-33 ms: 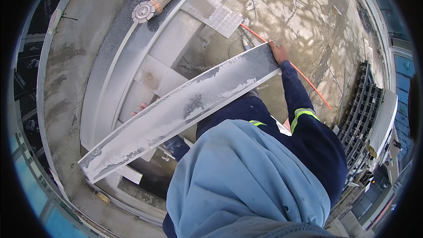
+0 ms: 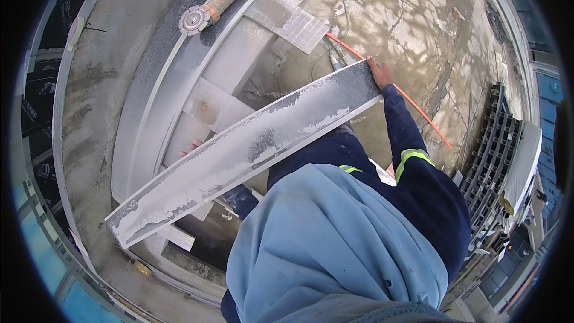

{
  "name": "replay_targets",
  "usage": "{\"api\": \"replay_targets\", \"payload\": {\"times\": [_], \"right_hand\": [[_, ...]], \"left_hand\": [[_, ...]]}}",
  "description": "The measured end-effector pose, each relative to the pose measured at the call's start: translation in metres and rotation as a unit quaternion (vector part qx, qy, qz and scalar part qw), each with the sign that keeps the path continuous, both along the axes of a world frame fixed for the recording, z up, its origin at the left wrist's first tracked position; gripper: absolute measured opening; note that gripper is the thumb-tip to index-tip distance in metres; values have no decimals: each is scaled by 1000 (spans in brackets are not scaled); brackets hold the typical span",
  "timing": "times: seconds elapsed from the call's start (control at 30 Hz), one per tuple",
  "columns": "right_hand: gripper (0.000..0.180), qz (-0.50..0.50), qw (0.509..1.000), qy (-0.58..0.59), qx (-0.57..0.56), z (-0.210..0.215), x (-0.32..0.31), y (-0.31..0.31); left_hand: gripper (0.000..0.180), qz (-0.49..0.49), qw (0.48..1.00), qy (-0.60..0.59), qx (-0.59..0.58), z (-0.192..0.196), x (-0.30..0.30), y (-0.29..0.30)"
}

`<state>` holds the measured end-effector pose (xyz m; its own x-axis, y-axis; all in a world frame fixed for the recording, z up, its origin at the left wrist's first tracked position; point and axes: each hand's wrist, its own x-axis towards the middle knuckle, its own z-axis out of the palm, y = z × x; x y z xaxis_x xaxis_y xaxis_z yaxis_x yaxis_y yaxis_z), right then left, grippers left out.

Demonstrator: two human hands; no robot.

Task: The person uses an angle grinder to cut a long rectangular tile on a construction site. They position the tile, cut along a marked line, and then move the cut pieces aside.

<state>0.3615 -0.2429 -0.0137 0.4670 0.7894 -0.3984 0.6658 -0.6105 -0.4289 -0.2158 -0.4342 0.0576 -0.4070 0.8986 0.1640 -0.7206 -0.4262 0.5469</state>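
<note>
A long stone slab (image 2: pixel 257 143), dark grey and patchy with pale dust, lies slantwise before me, from lower left to upper right. My right hand (image 2: pixel 381 74) is closed round its upper right end. Of my left hand (image 2: pixel 192 147), only fingertips show past the slab's far edge; the slab covers the rest, and the forearm comes in beneath it. Those fingers appear to hold the slab from below. Beyond it, an orange angle grinder (image 2: pixel 209 11) with a segmented disc rests on another dusty dark slab (image 2: pixel 156 78).
Flat tiles (image 2: pixel 290 21) and pale boards (image 2: pixel 216 103) lie under the slabs. An orange hose (image 2: pixel 424 113) crosses the wet concrete floor on the right. Stacked dark grating (image 2: pixel 490 149) stands at far right. A low concrete edge (image 2: pixel 89 101) curves along the left.
</note>
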Motion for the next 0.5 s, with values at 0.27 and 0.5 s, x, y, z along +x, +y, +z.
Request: {"api": "replay_targets", "payload": {"times": [0.27,0.5], "right_hand": [[91,-84,989,89,77,-27,96,-8],[91,-161,975,145,39,-84,268,7]], "left_hand": [[65,-57,998,21,35,16,91,87],[70,-185,977,-12,106,22,246,188]]}}
